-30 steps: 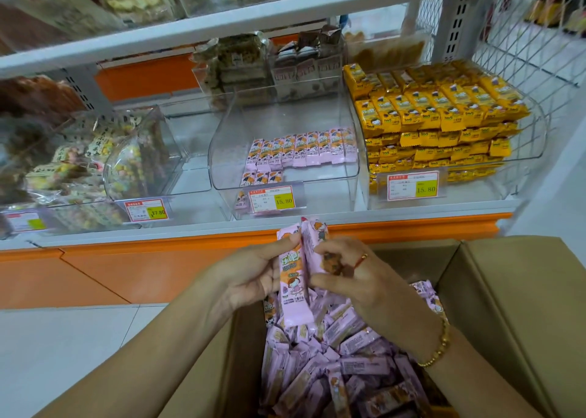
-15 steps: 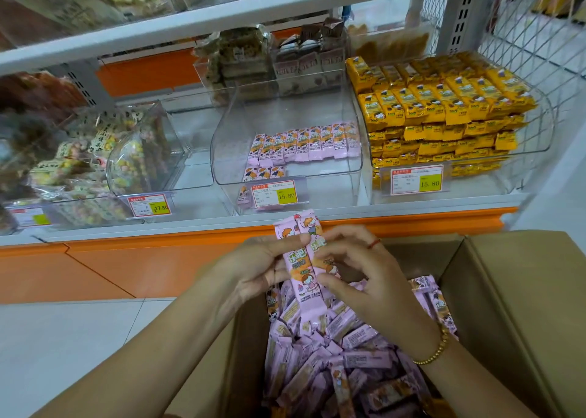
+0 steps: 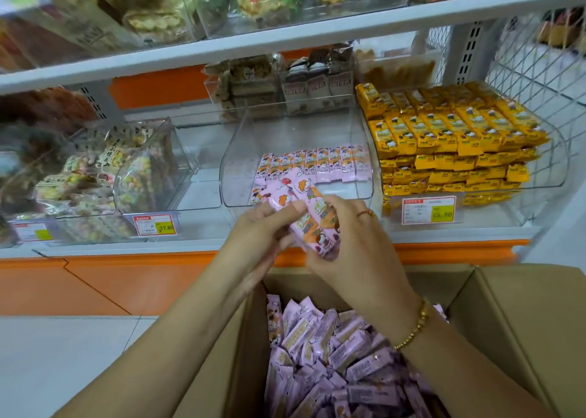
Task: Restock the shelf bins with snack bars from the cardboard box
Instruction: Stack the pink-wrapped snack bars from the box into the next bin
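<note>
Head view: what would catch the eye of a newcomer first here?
The left hand and right hand grip a bundle of pink snack bars at the centre, before the sparsely filled middle bin. Below, the open cardboard box holds many more; at right, yellow packs fill their bin.

**Brown cardboard box** (image 3: pixel 523 322): open, flaps folded outward, filled with a loose jumble of pink-wrapped snack bars (image 3: pixel 333 354) lying at all angles.

**Handful of pink-wrapped bars** (image 3: pixel 312 217): several bars with orange cartoon print, bunched lengthwise and tilted. They are above the box's far edge, pinched between the left grip (image 3: pixel 260 236) and the right grip (image 3: pixel 355 246).

**Clear plastic shelf bin with a curved front** (image 3: pixel 234 151): on the shelf straight beyond the box. It holds one flat side-by-side row of matching pink bars (image 3: pixel 317 163), and most of the bin floor is bare.

**Clear bin** (image 3: pixel 558 151): beyond the box, to its right, stacked high with yellow-wrapped bars (image 3: pixel 453 132).
</note>
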{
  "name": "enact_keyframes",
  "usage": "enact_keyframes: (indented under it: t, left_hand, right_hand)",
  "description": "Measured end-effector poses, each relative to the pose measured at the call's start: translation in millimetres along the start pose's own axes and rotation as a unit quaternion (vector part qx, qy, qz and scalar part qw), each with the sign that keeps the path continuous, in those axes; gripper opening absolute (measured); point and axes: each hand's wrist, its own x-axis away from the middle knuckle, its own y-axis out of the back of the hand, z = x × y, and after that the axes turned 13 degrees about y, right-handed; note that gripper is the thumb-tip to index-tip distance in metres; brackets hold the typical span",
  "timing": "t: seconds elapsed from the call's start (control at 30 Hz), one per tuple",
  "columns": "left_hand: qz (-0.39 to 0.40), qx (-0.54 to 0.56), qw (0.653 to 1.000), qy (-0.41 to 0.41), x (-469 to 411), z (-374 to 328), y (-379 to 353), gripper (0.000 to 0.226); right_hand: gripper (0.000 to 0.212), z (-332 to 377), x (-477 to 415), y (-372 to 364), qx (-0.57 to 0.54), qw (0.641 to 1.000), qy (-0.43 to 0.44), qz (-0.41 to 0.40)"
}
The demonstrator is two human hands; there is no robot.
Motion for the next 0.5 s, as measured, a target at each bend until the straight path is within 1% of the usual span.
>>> enact_keyframes:
  t: [0.07,0.1,0.13,0.17,0.2,0.23,0.27,0.3,0.33,0.4,0.47,0.5]
  left_hand:
    - [0.028,-0.022,0.999,-0.040,-1.7,-12.1,2.3,0.015]
    - [0.019,-0.070,0.995,-0.065,-3.1,-16.2,5.4,0.017]
    - [-0.027,-0.161,0.982,-0.099,-6.7,-18.2,11.6,0.023]
    - [-0.107,-0.290,0.941,-0.140,-12.2,-18.6,20.7,0.031]
    - [-0.185,-0.427,0.867,-0.177,-17.6,-16.7,31.9,0.039]
    - [-0.226,-0.531,0.792,-0.200,-21.2,-14.5,41.9,0.043]
    - [-0.235,-0.587,0.746,-0.206,-24.7,-11.8,50.3,0.045]
    - [-0.226,-0.615,0.727,-0.204,-27.5,-9.0,56.7,0.045]
    - [-0.213,-0.628,0.721,-0.203,-30.1,-6.8,61.3,0.044]
    - [-0.207,-0.631,0.717,-0.212,-32.7,-7.1,64.9,0.044]
    - [-0.209,-0.631,0.713,-0.224,-33.1,-8.7,65.8,0.045]
    - [-0.208,-0.631,0.712,-0.227,-32.9,-9.1,66.2,0.046]
  right_hand:
    - [0.067,-0.2,-26.4,8.9,-0.028,0.999,-0.019,-0.008]
    - [0.066,-2.1,-41.8,13.6,-0.040,0.999,-0.033,-0.001]
    - [0.066,-6.2,-58.9,17.6,-0.049,0.997,-0.052,0.017]
    - [0.064,-11.9,-77.5,20.0,-0.049,0.995,-0.076,0.047]
    - [0.060,-18.5,-96.5,20.7,-0.037,0.991,-0.098,0.082]
    - [0.053,-24.7,-114.2,19.5,-0.014,0.986,-0.116,0.120]
    - [0.043,-29.4,-129.9,17.8,0.012,0.979,-0.123,0.163]
    - [0.034,-33.6,-142.4,13.9,0.035,0.969,-0.125,0.212]
    - [0.030,-37.1,-152.2,8.6,0.051,0.955,-0.125,0.265]
    - [0.030,-44.0,-165.4,-5.3,0.078,0.917,-0.126,0.369]
    - [0.030,-51.8,-173.3,-20.7,0.107,0.882,-0.130,0.441]
    - [0.030,-56.4,-176.0,-27.9,0.120,0.871,-0.128,0.459]
